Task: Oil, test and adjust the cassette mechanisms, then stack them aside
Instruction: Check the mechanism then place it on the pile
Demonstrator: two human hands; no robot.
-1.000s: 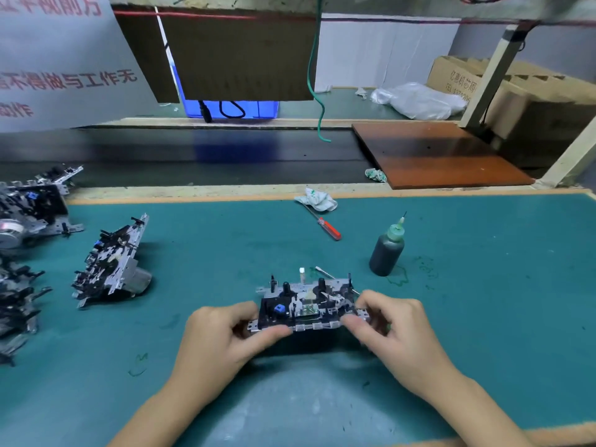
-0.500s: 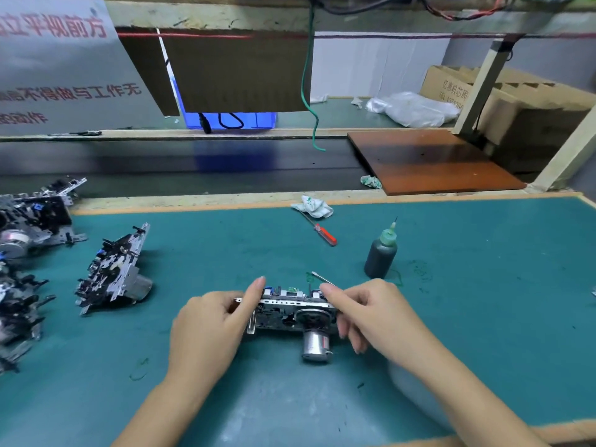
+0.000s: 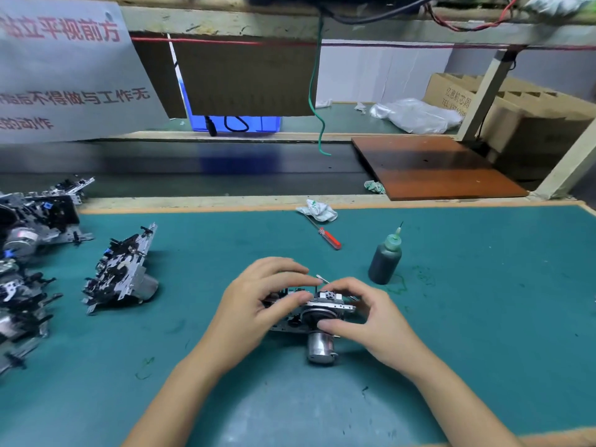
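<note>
1. Stacked mechanisms [image 3: 29, 240] at mat's left edge; one more [image 3: 121, 272] propped just beside them.
2. Left hand [image 3: 258, 304] curled, gripping the cassette mechanism [image 3: 316, 312] at mat centre.
3. Right hand [image 3: 361, 312] pinches its other end, motor toward camera.
4. Oil bottle [image 3: 385, 258] upright, right.

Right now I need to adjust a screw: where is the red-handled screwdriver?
The screwdriver lies on the green mat, beyond both hands, between the white rag and the oil bottle.

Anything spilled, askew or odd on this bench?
Yes: green oil smears stain the teal mat around the base of the dark squeeze oil bottle, at. One metal cassette mechanism at left stands tilted on edge. Nothing else stands out.
</note>
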